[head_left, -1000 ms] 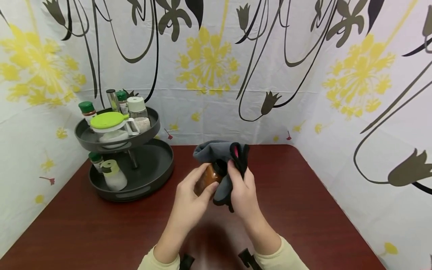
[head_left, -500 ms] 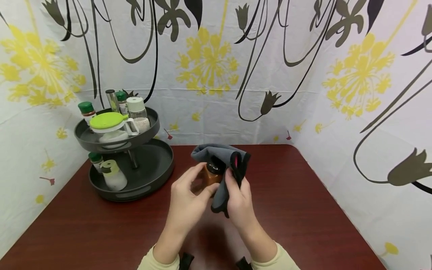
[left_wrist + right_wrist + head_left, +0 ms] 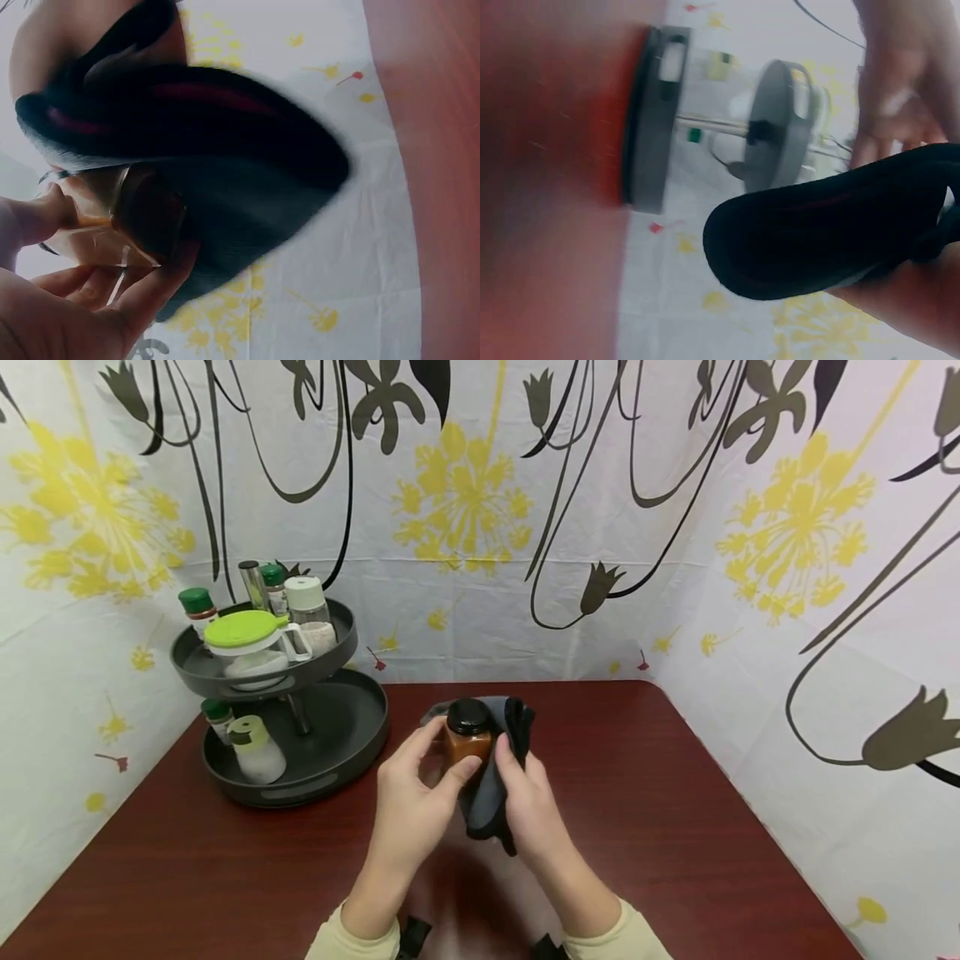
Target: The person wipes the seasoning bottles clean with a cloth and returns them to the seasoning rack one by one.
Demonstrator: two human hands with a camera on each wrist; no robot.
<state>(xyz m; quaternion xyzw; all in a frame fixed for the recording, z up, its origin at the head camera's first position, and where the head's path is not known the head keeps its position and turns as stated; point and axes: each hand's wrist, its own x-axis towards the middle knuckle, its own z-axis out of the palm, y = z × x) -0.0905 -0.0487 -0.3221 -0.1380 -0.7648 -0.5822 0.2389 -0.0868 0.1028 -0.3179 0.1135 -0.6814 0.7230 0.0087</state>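
Note:
My left hand grips a small jar of orange-brown contents with a black lid, held upright above the table. Thumb and fingers curl round its side, and in the left wrist view the clear jar lies between them. A grey cloth with black edging is pinched in my right hand, thumb on top. The cloth wraps the jar's right and far sides, reaching behind the lid. In the right wrist view the folded cloth hides most of the right hand's fingers and all of the jar.
A dark two-tier turntable rack stands on the red-brown table at the left. Its top tier holds a lime-lidded pot, a white-capped shaker and green-capped bottles. Below sits a pale-lidded container. Patterned sheeting walls the back and sides.
The jar has turned from tilted to upright, its black lid now facing up. The cloth has come down from above the jar to its right side and back.

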